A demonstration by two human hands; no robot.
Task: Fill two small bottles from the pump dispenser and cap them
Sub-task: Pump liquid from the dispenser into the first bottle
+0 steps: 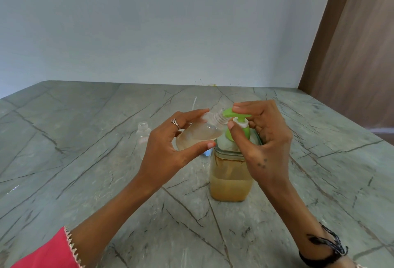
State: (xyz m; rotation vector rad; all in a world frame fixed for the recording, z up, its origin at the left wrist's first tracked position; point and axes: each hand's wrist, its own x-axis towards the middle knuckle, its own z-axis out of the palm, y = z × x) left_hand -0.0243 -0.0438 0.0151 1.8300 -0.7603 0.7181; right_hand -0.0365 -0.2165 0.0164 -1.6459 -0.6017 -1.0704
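A clear pump dispenser (231, 179) stands mid-table, roughly a third full of amber liquid, with a green pump head (231, 114). My right hand (263, 139) rests a fingertip on top of the pump head and curls its thumb round the white collar below. My left hand (170, 146) holds a small clear bottle (200, 133) tilted sideways, its threaded mouth right at the green spout; some pale liquid lies in it. A second small clear bottle (143, 134) stands uncapped and upright to the left. Something small and blue (207, 152) shows behind my left thumb.
The grey marble table (85, 182) runs back to a pale wall. A thin white tube or straw (194, 103) lies behind my left hand. A brown wooden panel (351, 54) rises at the right.
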